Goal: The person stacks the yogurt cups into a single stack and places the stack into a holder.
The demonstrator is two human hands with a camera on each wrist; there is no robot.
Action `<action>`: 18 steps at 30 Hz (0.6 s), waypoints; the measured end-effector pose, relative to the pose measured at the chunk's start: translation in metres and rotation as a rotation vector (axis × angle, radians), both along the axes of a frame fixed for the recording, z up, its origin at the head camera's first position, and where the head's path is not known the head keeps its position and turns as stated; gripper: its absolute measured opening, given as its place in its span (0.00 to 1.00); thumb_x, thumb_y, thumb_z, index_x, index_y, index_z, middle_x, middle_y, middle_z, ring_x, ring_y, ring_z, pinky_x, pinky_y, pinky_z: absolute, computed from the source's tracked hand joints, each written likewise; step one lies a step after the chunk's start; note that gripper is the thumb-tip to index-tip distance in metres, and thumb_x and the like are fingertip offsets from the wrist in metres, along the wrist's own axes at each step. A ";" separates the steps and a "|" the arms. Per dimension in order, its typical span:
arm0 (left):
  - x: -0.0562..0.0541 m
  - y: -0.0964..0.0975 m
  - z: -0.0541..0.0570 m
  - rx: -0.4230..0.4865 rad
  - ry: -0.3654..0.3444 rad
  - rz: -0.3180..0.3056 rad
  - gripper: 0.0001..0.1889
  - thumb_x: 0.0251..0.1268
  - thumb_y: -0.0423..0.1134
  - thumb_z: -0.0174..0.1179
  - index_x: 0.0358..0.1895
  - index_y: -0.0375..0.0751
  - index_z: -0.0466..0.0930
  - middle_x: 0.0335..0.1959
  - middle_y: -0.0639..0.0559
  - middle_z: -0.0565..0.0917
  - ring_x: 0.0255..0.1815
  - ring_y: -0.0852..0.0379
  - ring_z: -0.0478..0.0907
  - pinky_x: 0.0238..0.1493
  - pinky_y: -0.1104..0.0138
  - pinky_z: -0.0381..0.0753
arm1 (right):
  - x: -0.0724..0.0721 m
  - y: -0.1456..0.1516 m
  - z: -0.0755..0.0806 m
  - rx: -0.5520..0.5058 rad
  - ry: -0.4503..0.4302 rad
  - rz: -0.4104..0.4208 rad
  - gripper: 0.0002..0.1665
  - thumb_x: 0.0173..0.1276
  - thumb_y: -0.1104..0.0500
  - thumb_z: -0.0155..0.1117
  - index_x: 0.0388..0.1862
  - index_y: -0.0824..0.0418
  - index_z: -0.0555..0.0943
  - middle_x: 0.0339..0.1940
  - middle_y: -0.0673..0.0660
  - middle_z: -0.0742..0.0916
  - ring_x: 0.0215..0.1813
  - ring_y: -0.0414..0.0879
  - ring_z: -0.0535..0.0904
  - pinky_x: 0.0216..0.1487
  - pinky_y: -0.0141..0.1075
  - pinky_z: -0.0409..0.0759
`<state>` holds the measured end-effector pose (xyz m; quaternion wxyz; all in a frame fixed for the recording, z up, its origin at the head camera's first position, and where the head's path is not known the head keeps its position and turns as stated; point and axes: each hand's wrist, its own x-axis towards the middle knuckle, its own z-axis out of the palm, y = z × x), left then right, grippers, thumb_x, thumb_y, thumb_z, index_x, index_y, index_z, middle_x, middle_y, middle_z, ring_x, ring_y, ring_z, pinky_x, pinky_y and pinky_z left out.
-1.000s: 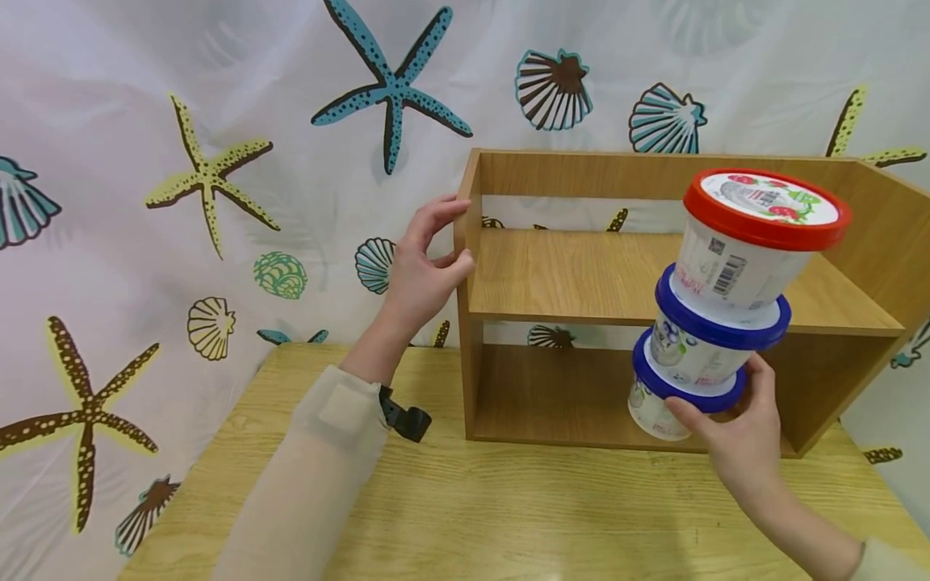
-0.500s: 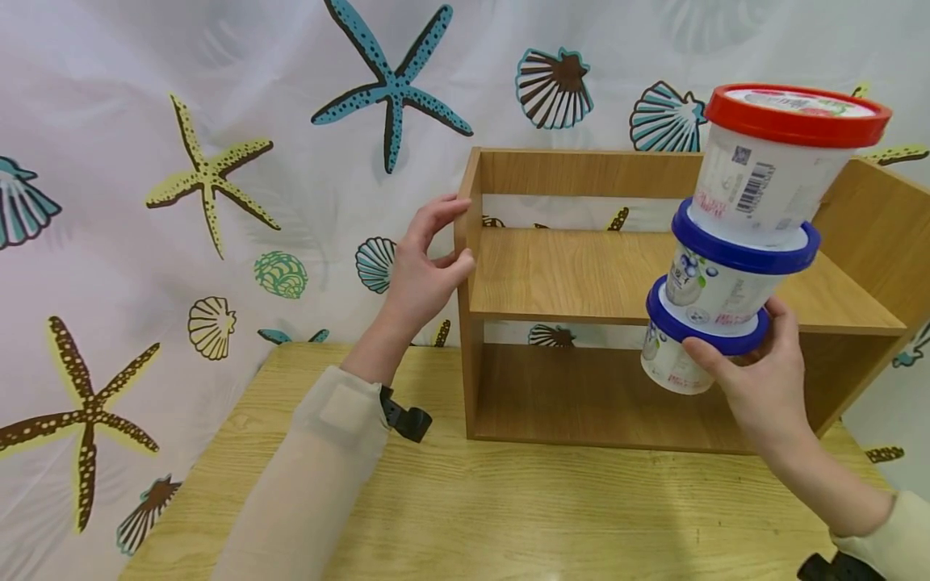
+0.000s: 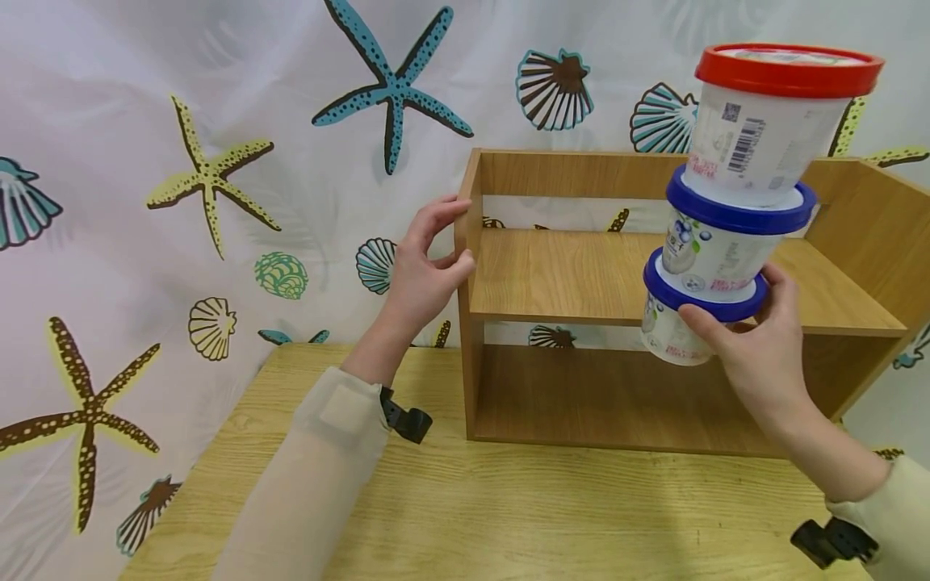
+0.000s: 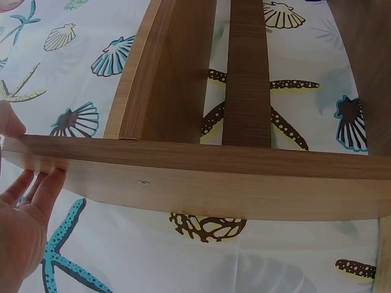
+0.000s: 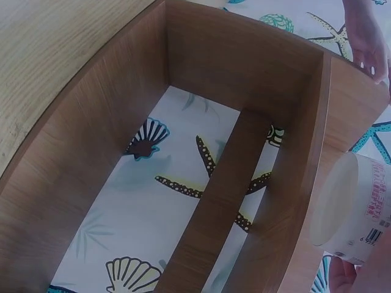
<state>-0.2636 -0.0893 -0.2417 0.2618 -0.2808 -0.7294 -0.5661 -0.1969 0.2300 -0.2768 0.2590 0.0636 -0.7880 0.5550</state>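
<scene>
Three round white ice-cream tubs stand in a leaning stack on the right of the head view. The top tub (image 3: pixel 763 145) has a red lid; the middle tub (image 3: pixel 719 252) and the smaller bottom tub (image 3: pixel 672 335) have blue lids. My right hand (image 3: pixel 770 347) grips the bottom tub near its lid, thumb in front, holding the stack up before the wooden shelf unit (image 3: pixel 567 274). In the right wrist view, the bottom tub (image 5: pixel 348 201) shows its underside. My left hand (image 3: pixel 429 270) pinches the shelf unit's left side panel (image 4: pixel 214 183) between thumb and fingers.
The two-level shelf unit stands on a light wooden table (image 3: pixel 508 508), its open front towards me. Behind hangs a white curtain (image 3: pixel 276 64) printed with starfish and shells. A small black wrist camera (image 3: pixel 410 424) sits at my left cuff, another (image 3: pixel 835 541) at my right.
My right hand has raised the stack of tubs from in front of the lower compartment to in front of the upper level, shifting slightly right. My left hand has stayed on the side panel.
</scene>
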 end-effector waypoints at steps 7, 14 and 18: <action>0.002 0.001 0.000 -0.002 -0.008 0.007 0.25 0.59 0.19 0.53 0.62 0.29 0.70 0.68 0.38 0.66 0.67 0.48 0.67 0.51 0.48 0.78 | -0.008 0.000 0.001 0.008 -0.008 -0.004 0.46 0.66 0.59 0.67 0.74 0.54 0.50 0.64 0.53 0.69 0.59 0.43 0.67 0.50 0.31 0.71; 0.001 0.000 -0.001 -0.003 -0.003 0.008 0.25 0.60 0.20 0.53 0.62 0.29 0.70 0.68 0.38 0.66 0.67 0.47 0.67 0.52 0.48 0.78 | -0.017 -0.002 -0.002 0.015 -0.015 0.001 0.47 0.66 0.57 0.68 0.74 0.54 0.50 0.64 0.55 0.69 0.59 0.44 0.67 0.51 0.33 0.70; 0.001 0.000 -0.001 -0.006 -0.002 0.008 0.25 0.60 0.20 0.53 0.63 0.29 0.69 0.68 0.38 0.66 0.67 0.47 0.67 0.52 0.48 0.78 | -0.022 -0.003 -0.002 0.017 -0.014 0.004 0.47 0.65 0.56 0.68 0.74 0.54 0.50 0.65 0.56 0.69 0.60 0.44 0.67 0.53 0.35 0.71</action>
